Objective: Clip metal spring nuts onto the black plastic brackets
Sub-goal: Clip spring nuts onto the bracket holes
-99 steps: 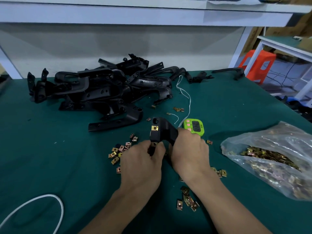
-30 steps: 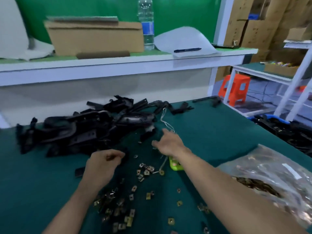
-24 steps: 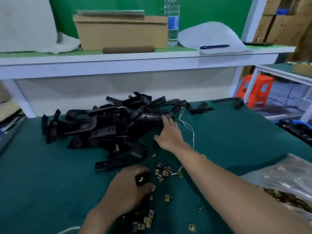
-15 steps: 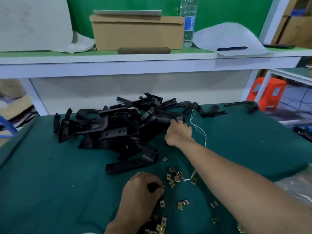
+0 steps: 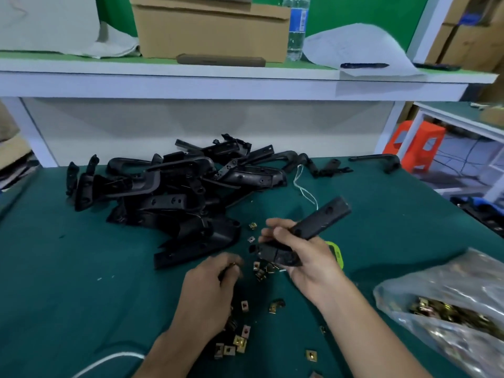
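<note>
My right hand (image 5: pixel 305 257) grips a black plastic bracket (image 5: pixel 320 221) lifted off the green table, one arm pointing up to the right. My left hand (image 5: pixel 211 293) is curled beside it, pinching a small brass spring nut (image 5: pixel 234 265) at its fingertips. Loose spring nuts (image 5: pixel 240 342) lie scattered on the cloth under and between my hands. A heap of black brackets (image 5: pixel 169 195) is piled behind, towards the left.
A clear plastic bag of spring nuts (image 5: pixel 450 312) lies at the right. A green timer (image 5: pixel 336 253) peeks out behind my right hand. A white string (image 5: pixel 304 188) trails from the heap. A white shelf (image 5: pixel 218 83) with a cardboard box overhangs the table's back.
My right hand has pulled a bracket from the heap and brought it back near my left hand. My left hand has picked a nut off the table. The view tilted down.
</note>
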